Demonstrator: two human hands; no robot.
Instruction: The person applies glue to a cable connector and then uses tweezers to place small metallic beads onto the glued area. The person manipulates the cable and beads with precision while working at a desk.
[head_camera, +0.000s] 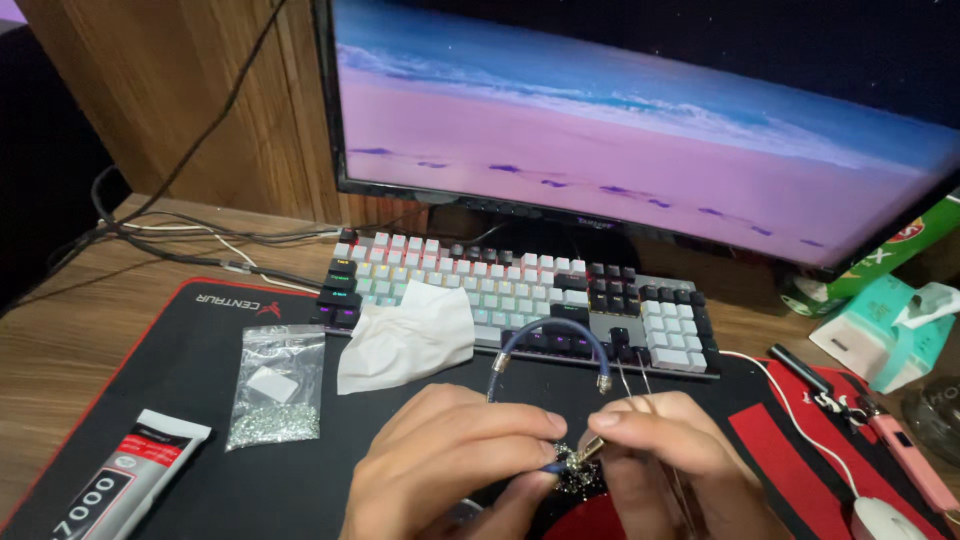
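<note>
Between keyboard (520, 300) and chest, both hands pinch a glittery charm (572, 468), left hand (450, 460) gripping blue cord (545, 335) arching away, right hand (670, 455) touching it.

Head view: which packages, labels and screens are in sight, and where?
Monitor: behind the keyboard, lit pink and blue.
Glue box: lower left on the mat, long, white with red-black label.
Clear bag: left of the hands, silvery bits inside.
Green carton: right, under the monitor's corner.

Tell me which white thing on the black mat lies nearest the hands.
The crumpled white tissue, propped against the keyboard just above the left hand. The white mouse and white tube lie farther off.
</note>
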